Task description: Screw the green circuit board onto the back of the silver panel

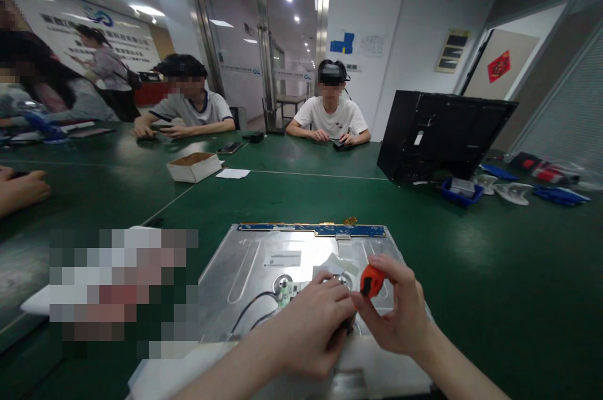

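At lower centre, the right hand (409, 314) pinches an orange tool (372, 281), likely for control. The left hand (316, 317) perhaps steadies the panel (254, 262); its grip is hidden.

On my table (509, 287), I see a white box (186, 172) with a paper (233, 174) just to its right and a phone (230, 147) near it, a little farther from me. Beyond the box, one person (200, 112) sits behind it, another person in a white T-shirt (330, 116) sits well to its right, and glass doors (235, 42) stand farther back. Far to the box's right I have a monitor (447, 127) and a blue tray (464, 201), with a red sign (499, 66) higher up.
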